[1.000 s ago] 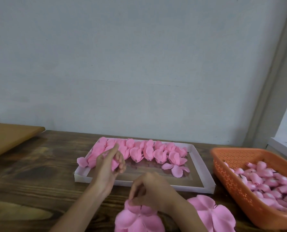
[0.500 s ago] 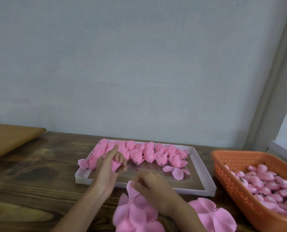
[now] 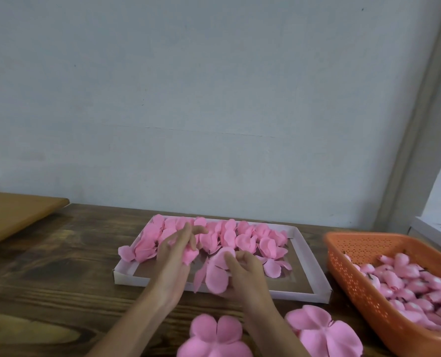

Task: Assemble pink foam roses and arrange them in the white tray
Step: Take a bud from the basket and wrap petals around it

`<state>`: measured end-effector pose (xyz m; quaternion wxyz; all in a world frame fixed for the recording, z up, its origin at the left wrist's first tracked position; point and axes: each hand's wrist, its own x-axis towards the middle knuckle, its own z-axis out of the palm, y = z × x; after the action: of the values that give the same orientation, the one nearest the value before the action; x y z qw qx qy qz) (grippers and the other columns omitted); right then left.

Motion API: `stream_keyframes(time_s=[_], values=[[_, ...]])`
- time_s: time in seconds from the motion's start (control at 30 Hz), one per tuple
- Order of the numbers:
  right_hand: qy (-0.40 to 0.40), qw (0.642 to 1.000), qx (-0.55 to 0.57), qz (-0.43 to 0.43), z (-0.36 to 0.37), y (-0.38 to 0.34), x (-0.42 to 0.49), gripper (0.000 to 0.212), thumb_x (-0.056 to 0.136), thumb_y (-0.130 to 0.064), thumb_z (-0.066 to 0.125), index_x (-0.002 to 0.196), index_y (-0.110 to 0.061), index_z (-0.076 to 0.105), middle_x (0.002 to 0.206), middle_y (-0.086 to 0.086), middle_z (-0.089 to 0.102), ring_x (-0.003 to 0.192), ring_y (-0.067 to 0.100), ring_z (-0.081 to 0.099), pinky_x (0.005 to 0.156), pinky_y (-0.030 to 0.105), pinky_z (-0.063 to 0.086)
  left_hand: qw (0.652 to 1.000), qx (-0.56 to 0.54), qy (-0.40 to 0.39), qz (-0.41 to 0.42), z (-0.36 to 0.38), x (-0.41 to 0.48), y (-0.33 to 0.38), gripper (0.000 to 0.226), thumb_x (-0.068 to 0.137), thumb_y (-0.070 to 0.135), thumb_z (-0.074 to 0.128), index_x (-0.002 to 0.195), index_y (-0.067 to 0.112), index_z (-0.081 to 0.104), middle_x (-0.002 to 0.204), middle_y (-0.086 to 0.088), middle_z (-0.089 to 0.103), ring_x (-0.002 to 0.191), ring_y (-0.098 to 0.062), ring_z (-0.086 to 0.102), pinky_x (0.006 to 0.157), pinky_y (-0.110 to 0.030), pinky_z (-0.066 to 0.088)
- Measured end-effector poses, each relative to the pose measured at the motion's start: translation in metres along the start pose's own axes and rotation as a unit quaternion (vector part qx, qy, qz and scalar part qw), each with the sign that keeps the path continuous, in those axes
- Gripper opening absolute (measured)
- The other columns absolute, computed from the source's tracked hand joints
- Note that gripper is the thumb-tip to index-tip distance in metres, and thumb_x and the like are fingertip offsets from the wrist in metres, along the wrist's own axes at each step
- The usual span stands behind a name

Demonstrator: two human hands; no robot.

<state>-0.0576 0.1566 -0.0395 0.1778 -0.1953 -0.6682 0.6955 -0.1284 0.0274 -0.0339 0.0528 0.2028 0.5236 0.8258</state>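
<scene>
My left hand (image 3: 174,249) holds a small pink rose bud (image 3: 190,255) above the near left part of the white tray (image 3: 314,276). My right hand (image 3: 245,273) pinches a flat pink petal layer (image 3: 215,273) lifted off the table, just right of the bud. A row of assembled pink roses (image 3: 229,235) lies along the tray's far side, with one rose (image 3: 272,266) nearer the front.
Two stacks of flat pink petal layers, one (image 3: 214,336) and another (image 3: 325,333), lie on the wooden table near the front edge. An orange perforated basket (image 3: 348,253) full of pink buds stands at the right. A tan board (image 3: 11,215) sits at the far left.
My right hand has lifted a petal layer from the near stack up to the bud in my left hand. My left hand has stayed over the tray.
</scene>
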Motion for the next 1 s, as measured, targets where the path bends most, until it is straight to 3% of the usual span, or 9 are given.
stream_keyframes(time_s=[0.13, 0.2, 0.27, 0.33, 0.47, 0.57, 0.7, 0.9, 1.0], values=[[-0.028, 0.999, 0.037, -0.001, 0.006, 0.001, -0.005, 0.01, 0.1, -0.022, 0.064, 0.097, -0.013, 0.066, 0.102, 0.011, 0.071, 0.097, 0.032, 0.073, 0.075, 0.057, 0.063, 0.999, 0.048, 0.014, -0.021, 0.003, -0.004, -0.004, 0.054, 0.102, 0.052, 0.055, 0.076, 0.004, 0.056, 0.124, -0.007, 0.074, 0.121, -0.041, 0.065, 0.092, -0.059, 0.052], [-0.036, 0.999, 0.035, -0.004, 0.007, 0.0, -0.007, 0.01, 0.099, -0.024, 0.064, 0.096, -0.014, 0.066, 0.099, 0.008, 0.072, 0.096, 0.032, 0.074, 0.075, 0.056, 0.063, 0.999, 0.031, 0.011, -0.028, 0.004, -0.005, 0.0, 0.055, 0.096, 0.056, 0.057, 0.072, 0.007, 0.054, 0.126, -0.006, 0.073, 0.11, -0.04, 0.067, 0.075, -0.048, 0.052], [-0.043, 0.999, 0.032, -0.005, 0.008, -0.001, -0.008, 0.011, 0.1, -0.023, 0.064, 0.095, -0.013, 0.065, 0.096, 0.005, 0.073, 0.092, 0.029, 0.075, 0.071, 0.05, 0.065, 0.999, 0.017, 0.013, -0.043, 0.004, -0.005, 0.002, 0.068, 0.09, 0.063, 0.057, 0.089, -0.005, 0.056, 0.126, -0.013, 0.072, 0.104, -0.037, 0.067, 0.058, -0.037, 0.053], [-0.048, 0.998, 0.029, -0.005, 0.008, -0.002, -0.01, 0.013, 0.1, -0.023, 0.064, 0.095, -0.011, 0.064, 0.094, 0.005, 0.072, 0.089, 0.026, 0.075, 0.068, 0.047, 0.065, 0.998, 0.013, 0.013, -0.056, 0.004, -0.006, 0.002, 0.073, 0.094, 0.062, 0.054, 0.111, -0.009, 0.059, 0.123, -0.019, 0.073, 0.099, -0.038, 0.07, 0.054, -0.034, 0.054], [-0.058, 0.998, 0.035, 0.009, 0.008, -0.004, -0.013, 0.016, 0.099, -0.023, 0.065, 0.099, -0.008, 0.064, 0.096, 0.007, 0.072, 0.092, 0.028, 0.075, 0.068, 0.045, 0.065, 0.998, 0.02, 0.011, -0.062, 0.002, -0.005, -0.001, 0.068, 0.093, 0.063, 0.053, 0.114, 0.0, 0.066, 0.11, -0.027, 0.07, 0.069, -0.025, 0.068, 0.039, -0.022, 0.046], [-0.067, 0.996, 0.056, 0.019, 0.008, -0.007, -0.016, 0.019, 0.099, -0.022, 0.066, 0.103, -0.004, 0.063, 0.097, 0.009, 0.07, 0.095, 0.031, 0.075, 0.065, 0.04, 0.065, 0.998, 0.014, 0.017, -0.059, 0.001, -0.003, -0.004, 0.077, 0.09, 0.07, 0.058, 0.114, -0.003, 0.063, 0.12, -0.028, 0.07, 0.081, -0.032, 0.07, 0.046, -0.031, 0.052], [-0.075, 0.996, 0.055, 0.014, 0.009, -0.008, -0.017, 0.017, 0.1, -0.021, 0.063, 0.101, -0.005, 0.063, 0.098, 0.013, 0.072, 0.085, 0.021, 0.076, 0.057, 0.029, 0.06, 0.997, 0.02, 0.029, -0.073, 0.002, -0.004, -0.005, 0.068, 0.086, 0.078, 0.063, 0.107, 0.015, 0.076, 0.121, -0.033, 0.065, 0.097, -0.047, 0.072, 0.076, -0.057, 0.045], [-0.112, 0.989, 0.097, -0.002, 0.01, -0.003, -0.016, 0.016, 0.101, -0.019, 0.063, 0.105, -0.004, 0.066, 0.096, 0.009, 0.079, 0.091, 0.024, 0.078, 0.072, 0.036, 0.064, 0.997, 0.018, 0.044, -0.064, 0.004, -0.004, -0.009, 0.06, 0.093, 0.066, 0.056, 0.108, 0.011, 0.074, 0.117, -0.016, 0.076, 0.104, -0.04, 0.075, 0.084, -0.06, 0.06], [-0.104, 0.992, 0.058, -0.041, 0.013, -0.001, -0.013, 0.024, 0.099, -0.025, 0.066, 0.107, -0.002, 0.066, 0.106, 0.015, 0.076, 0.102, 0.03, 0.074, 0.092, 0.05, 0.06, 0.998, 0.013, 0.029, -0.055, 0.007, -0.005, -0.009, 0.064, 0.09, 0.065, 0.058, 0.114, 0.006, 0.071, 0.12, -0.004, 0.076, 0.108, -0.03, 0.075, 0.072, -0.049, 0.063]])
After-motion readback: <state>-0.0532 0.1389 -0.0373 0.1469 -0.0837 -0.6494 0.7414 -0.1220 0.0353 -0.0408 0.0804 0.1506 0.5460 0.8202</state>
